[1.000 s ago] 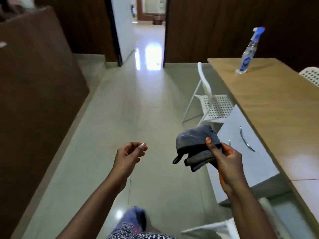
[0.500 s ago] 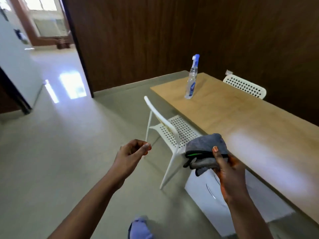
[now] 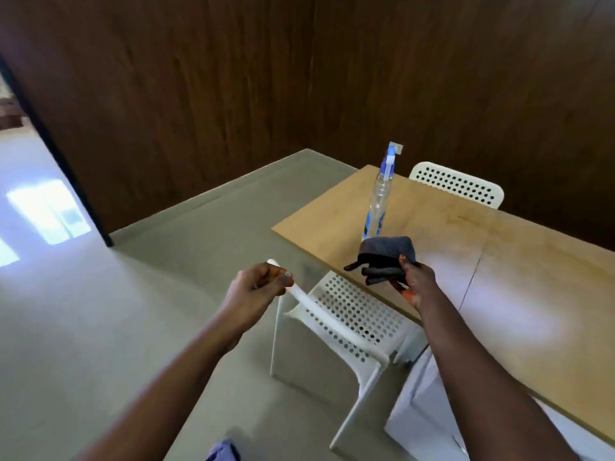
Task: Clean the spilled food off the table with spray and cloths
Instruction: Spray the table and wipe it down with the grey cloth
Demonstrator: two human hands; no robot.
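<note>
My right hand grips a folded grey cloth above the near edge of the light wooden table. A clear spray bottle with a blue and white trigger stands upright near the table's left end, just beyond the cloth. A faint darker streak shows on the tabletop to the right of the bottle. My left hand hangs with its fingers loosely curled and holds nothing. It lies in front of the top of a white chair's backrest, and I cannot tell whether it touches it.
A white perforated chair stands at the table's near side, between my arms. A second white chair sits at the far side. A white drawer unit is under the table. Dark wood walls stand behind, and a doorway opens at the left.
The view has swung right and closer to the table. My right hand with the cloth now lies over the table edge near the bottle. My left hand now overlaps the chair's backrest.
</note>
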